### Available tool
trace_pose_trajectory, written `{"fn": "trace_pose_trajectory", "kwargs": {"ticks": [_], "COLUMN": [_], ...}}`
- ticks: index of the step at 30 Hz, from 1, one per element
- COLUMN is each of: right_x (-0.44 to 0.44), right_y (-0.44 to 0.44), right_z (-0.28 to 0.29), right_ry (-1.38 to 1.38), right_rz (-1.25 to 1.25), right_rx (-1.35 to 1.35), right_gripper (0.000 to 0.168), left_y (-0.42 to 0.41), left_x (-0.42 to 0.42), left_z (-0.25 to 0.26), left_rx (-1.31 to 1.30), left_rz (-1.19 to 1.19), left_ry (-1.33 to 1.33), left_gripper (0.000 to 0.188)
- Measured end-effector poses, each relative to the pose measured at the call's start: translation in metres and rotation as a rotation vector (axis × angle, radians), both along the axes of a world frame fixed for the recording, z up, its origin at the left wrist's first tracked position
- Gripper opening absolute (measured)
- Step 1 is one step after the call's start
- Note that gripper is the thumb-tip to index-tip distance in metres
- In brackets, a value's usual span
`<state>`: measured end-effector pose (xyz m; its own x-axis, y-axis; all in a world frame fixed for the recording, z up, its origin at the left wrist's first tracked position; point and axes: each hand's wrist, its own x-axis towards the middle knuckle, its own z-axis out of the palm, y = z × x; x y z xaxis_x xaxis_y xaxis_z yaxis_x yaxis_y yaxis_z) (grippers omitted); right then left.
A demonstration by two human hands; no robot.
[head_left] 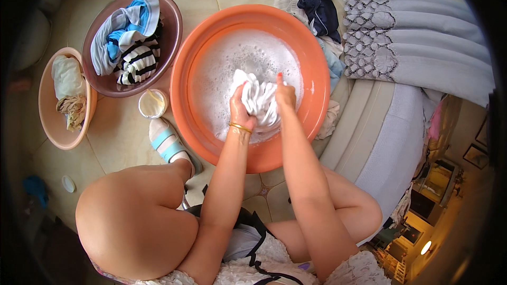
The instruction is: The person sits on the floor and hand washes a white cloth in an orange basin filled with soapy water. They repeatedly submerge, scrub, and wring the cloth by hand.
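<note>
A large orange plastic basin [184, 67] stands on the floor before me, holding foamy, soapy water [222, 47]. Over the foam, a bunched white wet cloth [259, 97] is gripped between both hands. My left hand [241, 109], with a gold bangle [240, 127] at the wrist, holds the cloth's left side, fingers curled around it. My right hand [286, 94] grips the opposite side, one red-nailed digit pointing up. The lower part of the cloth meets the suds near the basin's front wall. What kind of garment it is cannot be told.
Left of the basin are a purple basin [174, 31] of blue, white and striped clothes, a peach basin [44, 114] with cloths, and an open tub [152, 104]. A lid [68, 184] lies on the tiles. To the right, dark clothes [317, 0] are piled by a covered sofa [368, 126].
</note>
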<state>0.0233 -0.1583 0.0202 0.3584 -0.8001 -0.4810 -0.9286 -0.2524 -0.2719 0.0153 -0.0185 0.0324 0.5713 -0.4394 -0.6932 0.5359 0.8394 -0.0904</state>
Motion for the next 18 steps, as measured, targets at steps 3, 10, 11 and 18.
{"fn": "trace_pose_trajectory", "kwargs": {"ticks": [3,10,11,18], "right_x": [-0.009,-0.025,-0.026,0.003], "right_y": [-0.024,0.049,0.035,0.034], "right_z": [-0.015,-0.030,-0.036,0.026], "right_ry": [-0.236,0.232,0.294,-0.088], "right_rz": [0.027,0.841,0.787,0.332], "right_rx": [0.300,-0.070,-0.066,0.403], "right_gripper": [0.063,0.057,0.053,0.038], "left_y": [0.019,0.037,0.032,0.024], "left_x": [0.010,-0.009,-0.010,-0.003], "left_z": [-0.024,-0.059,-0.066,-0.067], "left_rx": [-0.090,0.310,0.341,0.507], "left_rz": [0.054,-0.359,-0.431,-0.447], "left_ry": [-0.117,-0.070,-0.085,-0.001], "left_gripper": [0.042,0.049,0.051,0.072]}}
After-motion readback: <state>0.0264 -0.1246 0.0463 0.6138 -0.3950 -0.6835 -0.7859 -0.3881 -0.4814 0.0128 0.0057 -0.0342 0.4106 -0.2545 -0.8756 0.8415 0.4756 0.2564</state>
